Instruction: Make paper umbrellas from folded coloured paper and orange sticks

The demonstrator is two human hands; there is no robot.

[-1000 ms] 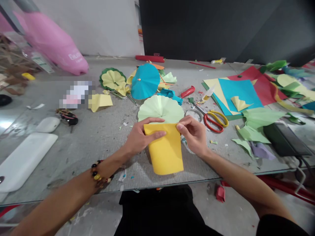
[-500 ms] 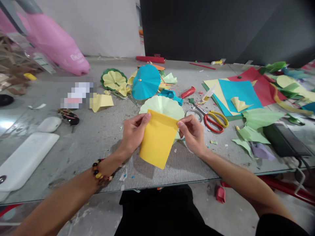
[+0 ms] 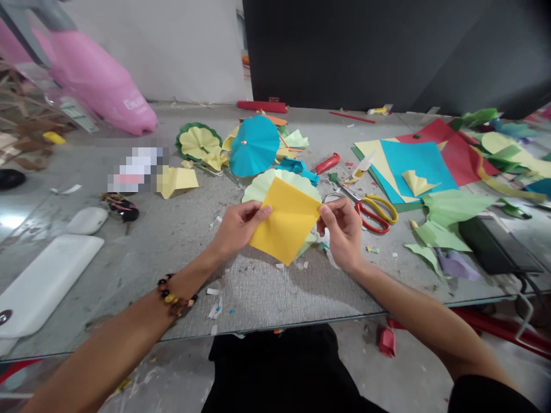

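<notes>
A square sheet of yellow paper (image 3: 284, 222) is held up over the table, turned so one corner points toward me. My left hand (image 3: 241, 228) pinches its left side, thumb on top. At the right corner, my right hand (image 3: 343, 234) grips the sheet between thumb and fingers. Behind the sheet lies a pale green scalloped paper disc (image 3: 256, 188), partly covered by it. A blue pleated paper umbrella (image 3: 255, 146) stands tilted beyond the disc. Scissors (image 3: 375, 213) with one red and one yellow handle lie right of my right hand.
Blue paper sheets (image 3: 415, 166) and red paper (image 3: 451, 146) lie at the right, near green scraps (image 3: 456, 206) and a black box (image 3: 499, 246). Leftward are a yellow-and-green paper flower (image 3: 199, 142), keys (image 3: 124, 207), a white device (image 3: 51, 284) and a pink spray bottle (image 3: 103, 80).
The yellow sheet has been turned from nearly upright to a diamond position, its lower edge rising. My left hand's grip now sits at its left side; my right hand has shifted slightly right.
</notes>
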